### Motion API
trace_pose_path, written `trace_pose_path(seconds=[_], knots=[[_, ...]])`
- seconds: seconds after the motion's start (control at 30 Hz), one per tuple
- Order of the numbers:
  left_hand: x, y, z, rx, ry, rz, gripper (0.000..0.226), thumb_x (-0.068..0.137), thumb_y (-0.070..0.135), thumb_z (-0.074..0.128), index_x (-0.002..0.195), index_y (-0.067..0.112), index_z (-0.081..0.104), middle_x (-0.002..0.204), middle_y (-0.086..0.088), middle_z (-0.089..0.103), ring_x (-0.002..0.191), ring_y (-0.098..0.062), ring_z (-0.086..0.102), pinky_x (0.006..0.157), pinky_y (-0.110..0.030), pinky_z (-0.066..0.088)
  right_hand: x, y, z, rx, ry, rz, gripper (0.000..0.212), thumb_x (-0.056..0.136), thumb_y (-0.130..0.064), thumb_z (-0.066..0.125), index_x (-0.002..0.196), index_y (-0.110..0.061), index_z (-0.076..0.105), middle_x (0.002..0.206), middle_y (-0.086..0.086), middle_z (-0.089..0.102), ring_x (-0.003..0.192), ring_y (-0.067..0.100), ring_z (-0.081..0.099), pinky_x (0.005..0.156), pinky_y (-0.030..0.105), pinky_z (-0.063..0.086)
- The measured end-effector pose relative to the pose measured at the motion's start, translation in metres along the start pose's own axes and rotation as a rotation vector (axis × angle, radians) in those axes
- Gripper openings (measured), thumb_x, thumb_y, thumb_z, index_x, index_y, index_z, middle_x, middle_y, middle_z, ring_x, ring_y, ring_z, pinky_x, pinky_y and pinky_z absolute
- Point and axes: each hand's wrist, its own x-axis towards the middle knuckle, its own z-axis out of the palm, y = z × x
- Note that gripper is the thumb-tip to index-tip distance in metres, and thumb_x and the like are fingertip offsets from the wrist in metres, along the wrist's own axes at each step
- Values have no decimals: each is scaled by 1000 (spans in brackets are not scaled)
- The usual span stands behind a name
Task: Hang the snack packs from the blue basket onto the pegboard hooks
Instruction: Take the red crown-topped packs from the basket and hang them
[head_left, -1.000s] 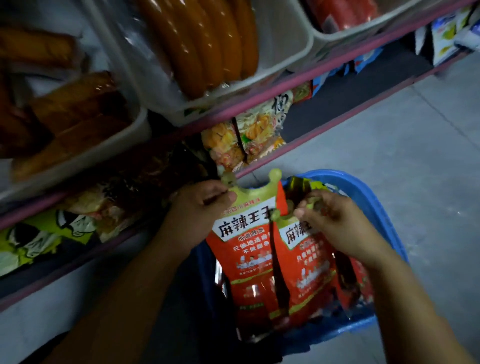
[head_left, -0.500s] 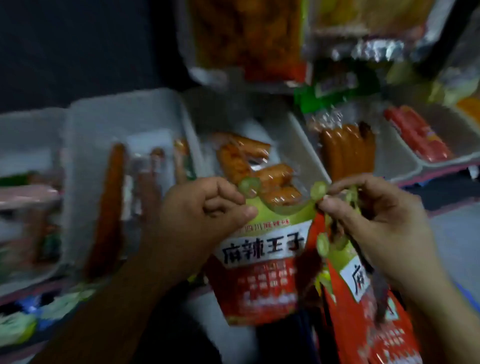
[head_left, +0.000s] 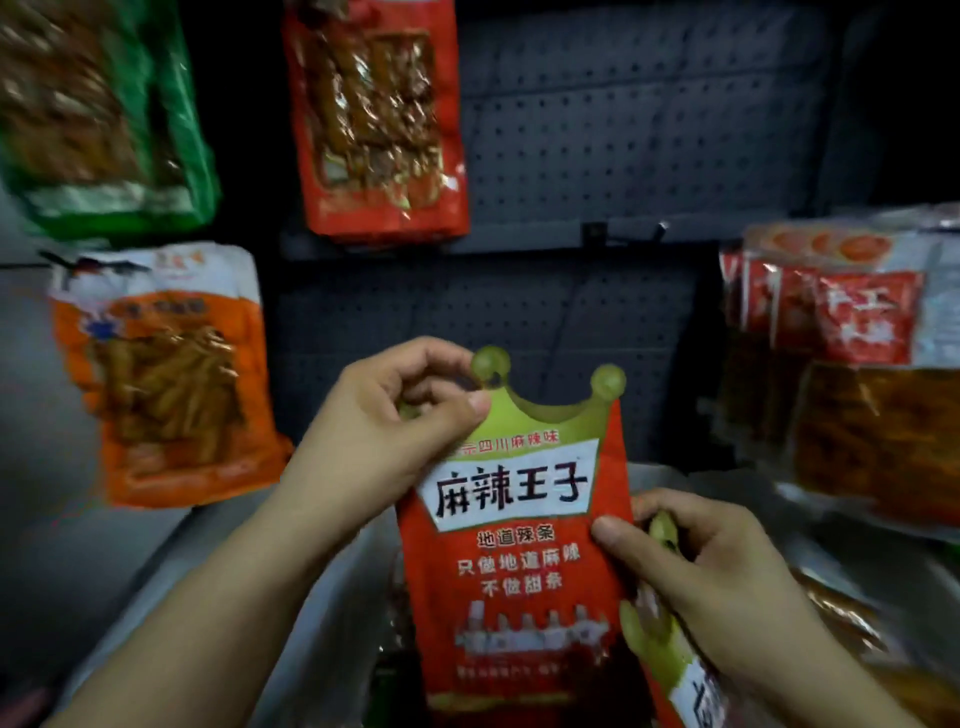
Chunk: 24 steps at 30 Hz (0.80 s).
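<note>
view has swung up off the blue basket since a second ago: basket is out of frame, pegboard (head_left: 597, 156) now fills 12 o'clock. means the pick is done and we're at the hang step.

left hand (head_left: 384, 441) pinches the front snack pack (head_left: 511, 545) at its green crown top, thumb on the face, fingers curled behind. pack is upright at centre, raised in front of the board but not on any hook yet. right hand (head_left: 691, 561) at 4 o'clock grips a second snack pack (head_left: 670, 670) by its crown, thumb resting against the first pack's right edge; that one hangs low, mostly behind the first.

around: red pack (head_left: 374, 119) hung at 11, green pack (head_left: 98, 114) at 10, orange pack (head_left: 166, 374) at 9, stack of red packs (head_left: 831, 322) at 2 to 3. bare board between them; two small dark hooks (head_left: 623, 231) at about 1 look free, my guess for the target.

in the way: nothing directly, though neighbours are close on both sides, and whether the crown has a hang hole i can't tell.
</note>
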Motion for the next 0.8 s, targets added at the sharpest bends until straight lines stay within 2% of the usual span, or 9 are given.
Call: trace_pose_path(seconds=[0.07, 0.13, 0.27, 0.37, 0.5, 0.57, 0.63, 0.7, 0.8], knots=[[10, 4, -14, 16, 30, 34, 4, 72, 29, 71, 73, 32, 69, 60, 12, 65, 57, 5, 59, 54, -8, 43, 7, -10, 10, 21, 41, -25, 30, 52, -52, 67, 64, -24, 72, 69, 1, 75, 67, 17, 72, 63, 26, 58], [21, 7, -24, 53, 60, 77, 7, 68, 38, 68, 72, 32, 70, 62, 14, 66, 59, 6, 58, 55, -8, 43, 12, -17, 15, 33, 62, -52, 27, 54, -49, 67, 63, -24, 71, 67, 2, 75, 66, 19, 72, 60, 24, 57], [39, 8, -34, 110, 31, 107, 13, 75, 24, 74, 78, 36, 71, 71, 12, 70, 67, 2, 63, 60, -12, 49, 16, -25, 20, 56, 42, -41, 29, 55, -46, 69, 68, -21, 72, 69, 4, 75, 67, 17, 73, 60, 23, 58], [44, 7, -43, 161, 117, 160, 18, 78, 22, 73, 71, 38, 70, 73, 15, 70, 70, 4, 63, 62, -10, 48, 25, -33, 29, 45, 31, -32, 34, 53, -48, 69, 70, -19, 72, 71, 6, 75, 70, 21, 73, 68, 32, 60], [51, 9, -68, 364, 296, 325, 13, 77, 32, 68, 72, 42, 60, 98, 23, 59, 102, 0, 54, 86, -14, 41, 42, -51, 49, 51, -29, -39, 36, 49, -55, 67, 66, -23, 70, 73, 3, 76, 71, 16, 74, 69, 29, 60], [55, 8, -77, 401, 326, 359, 14, 81, 31, 67, 75, 41, 58, 109, 24, 56, 110, 1, 51, 92, -17, 41, 51, -59, 60, 52, -51, -37, 34, 51, -54, 67, 66, -24, 69, 74, 2, 76, 72, 14, 74, 67, 27, 60], [60, 7, -81, 334, 327, 329, 14, 84, 27, 65, 77, 37, 59, 108, 23, 59, 107, 7, 53, 89, -13, 44, 58, -63, 69, 56, -34, -44, 29, 56, -48, 67, 67, -22, 70, 73, 2, 76, 69, 15, 73, 63, 24, 59], [65, 6, -83, 263, 312, 278, 10, 85, 28, 62, 77, 34, 60, 92, 22, 66, 93, 9, 59, 76, -11, 48, 65, -64, 75, 64, -5, -25, 27, 60, -43, 67, 68, -17, 70, 71, 5, 75, 67, 19, 73, 59, 25, 59], [73, 3, -86, 175, 258, 199, 11, 86, 26, 63, 77, 31, 61, 75, 12, 69, 72, -1, 65, 63, -18, 51, 70, -65, 80, 88, 30, 29, 28, 62, -39, 67, 70, -12, 70, 72, 9, 75, 66, 24, 73, 57, 29, 60]])
